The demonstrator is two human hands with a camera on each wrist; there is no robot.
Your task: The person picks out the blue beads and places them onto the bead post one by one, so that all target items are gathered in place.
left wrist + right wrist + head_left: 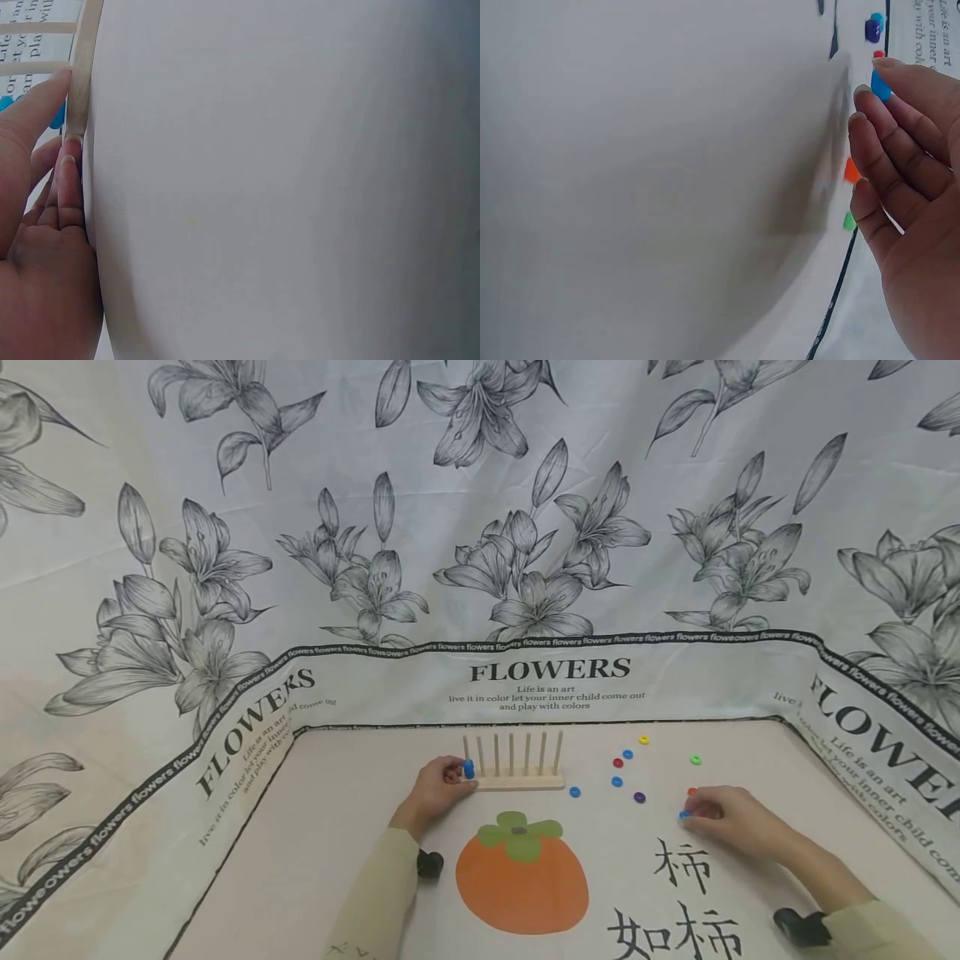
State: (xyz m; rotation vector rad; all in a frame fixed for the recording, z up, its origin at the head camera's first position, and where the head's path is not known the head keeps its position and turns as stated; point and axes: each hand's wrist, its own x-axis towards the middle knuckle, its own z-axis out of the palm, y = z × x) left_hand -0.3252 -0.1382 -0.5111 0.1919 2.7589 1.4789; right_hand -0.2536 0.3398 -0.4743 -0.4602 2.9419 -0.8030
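A wooden peg rack (517, 781) with a row of upright pegs stands at the back of the table. Blue beads (468, 769) are stacked low on its leftmost peg. My left hand (437, 789) grips the rack's left end, and in the left wrist view the thumb lies along its wooden base (82, 82). Over on the right, my right hand (738, 818) pinches a blue bead (881, 86) between thumb and forefinger, the other fingers loosely bent. An orange-red bead (692, 792) lies just behind that hand.
Loose beads lie between rack and right hand: several blue, a purple one (639, 797), a red one (618, 762), a yellow one (643, 740). A green bead (696, 760) sits farther right. The cloth carries a printed persimmon (521, 885); a flowered curtain (555, 685) rises behind.
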